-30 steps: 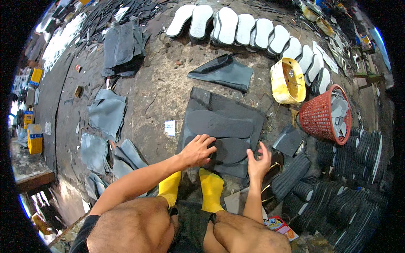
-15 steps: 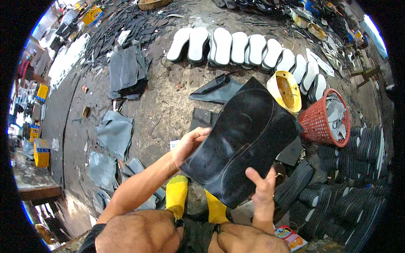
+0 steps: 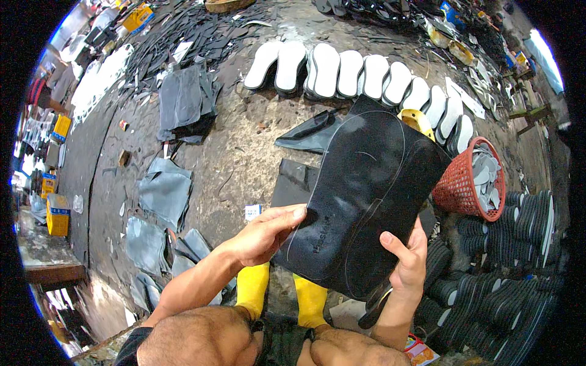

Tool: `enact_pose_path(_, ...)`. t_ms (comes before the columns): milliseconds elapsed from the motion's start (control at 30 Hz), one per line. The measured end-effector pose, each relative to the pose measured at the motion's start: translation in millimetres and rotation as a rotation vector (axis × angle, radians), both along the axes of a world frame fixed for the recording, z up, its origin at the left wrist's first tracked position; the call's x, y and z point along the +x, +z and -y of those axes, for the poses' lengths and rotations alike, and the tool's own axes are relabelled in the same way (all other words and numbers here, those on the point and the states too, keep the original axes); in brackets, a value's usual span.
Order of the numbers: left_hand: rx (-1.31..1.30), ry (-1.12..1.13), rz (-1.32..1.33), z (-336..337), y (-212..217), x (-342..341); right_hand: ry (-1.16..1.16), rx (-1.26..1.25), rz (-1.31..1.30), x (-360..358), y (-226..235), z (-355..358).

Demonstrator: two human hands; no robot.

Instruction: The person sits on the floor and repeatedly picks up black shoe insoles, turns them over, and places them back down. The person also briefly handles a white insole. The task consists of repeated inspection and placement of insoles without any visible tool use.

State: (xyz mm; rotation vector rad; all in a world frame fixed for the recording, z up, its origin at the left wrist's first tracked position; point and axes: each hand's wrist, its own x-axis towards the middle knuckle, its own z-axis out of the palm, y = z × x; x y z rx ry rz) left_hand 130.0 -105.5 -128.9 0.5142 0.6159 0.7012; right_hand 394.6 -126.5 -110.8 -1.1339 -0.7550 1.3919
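Above my knees I hold a black rubber sheet [image 3: 360,195], tilted, with pale outlines of soles drawn on it. My left hand [image 3: 265,235] grips its lower left edge, thumb on top and the other fingers behind. On the lower right edge my right hand [image 3: 408,256] is closed, its thumb lying over the face and its fingers partly hidden by the sheet. Part of the yellow basin [image 3: 417,124] behind is covered by the sheet. A dark, rounded-ended piece [image 3: 373,311] shows below the sheet beside my right wrist; I cannot tell whether it touches my hand.
White-topped soles [image 3: 326,70] stand in a curved row ahead. A red basket [image 3: 455,186] of grey offcuts is at right, above stacks of black soles [image 3: 488,305]. Grey sheets [image 3: 165,192] lie at left. Dark scraps [image 3: 201,30] cover the far floor. My feet wear yellow socks [image 3: 253,287].
The sheet has turned more upright and shifted slightly right, covering more of the yellow basin. My left hand has moved right along with it; my right hand has moved right and up its edge.
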Motion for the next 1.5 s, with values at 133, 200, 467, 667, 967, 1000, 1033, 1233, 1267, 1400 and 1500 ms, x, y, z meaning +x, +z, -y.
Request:
enact_pose_path(133,-0.12,0.0,0.005,4.0,-7.6,-3.5,0.026,-0.058,-0.063,7.1,-9.7,-0.5)
enact_pose_path(200,-0.162,-0.004,0.01,2.3,-9.9,-2.7,0.045,-0.051,-0.087,8.6,-14.3,1.7)
enact_pose_path(467,0.368,0.036,-0.303,-6.4,-8.0,-0.6,-0.041,0.18,0.445,-12.4,-2.6,3.8)
enact_pose_path(667,0.467,-0.126,-0.348,13.1,-7.9,-6.0,-0.013,0.692,1.361,-8.0,45.8,-39.4)
enact_pose_path(967,0.539,-0.032,-0.416,27.4,-8.0,-18.5,-0.005,0.827,1.022,-22.0,54.0,-35.9)
enact_pose_path(1000,0.533,-0.075,-0.425,28.3,-6.7,-21.7,0.001,0.784,1.022,-20.8,56.3,-35.3)
enact_pose_path(1033,0.54,-0.113,-0.44,28.9,-6.3,-24.0,0.018,0.809,1.008,-19.1,59.6,-35.4)
enact_pose_path(1233,0.578,-0.133,-0.403,34.0,-5.0,-33.1,0.107,0.689,0.868,-22.4,77.0,-36.8)
enact_pose_path(1267,0.589,-0.135,-0.389,34.4,-4.3,-33.8,0.135,0.662,0.848,-22.5,77.1,-38.6)
enact_pose_path(1400,0.463,-0.157,-0.434,32.7,1.2,-35.3,0.3,0.415,0.721,-21.5,66.7,-49.2)
enact_pose_path(1500,0.415,0.0,-0.365,25.1,3.6,-39.1,0.425,0.227,0.585,-25.4,53.8,-59.2)
